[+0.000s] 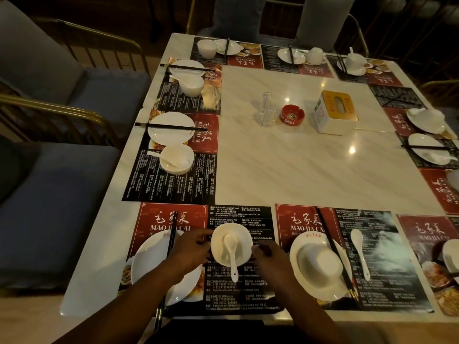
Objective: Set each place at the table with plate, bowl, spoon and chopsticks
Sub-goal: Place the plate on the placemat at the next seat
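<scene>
Bowl (219, 235) w/ spoon (231, 254) is gripped between left hand (192, 249) and right hand (269, 256) (plate (146, 261), chopsticks (172, 234) beside). Rest of table (298, 157) looks mostly set.

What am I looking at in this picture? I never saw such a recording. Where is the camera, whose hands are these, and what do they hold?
There is no machine: a person wears one camera on the head, which looks forward and down. The left hand and right hand grip a white bowl from both sides; a spoon lies in it. Beside it, on the marble table, a plate carries black chopsticks. Other places are laid around; a tissue box and a red ashtray stand in the middle.
</scene>
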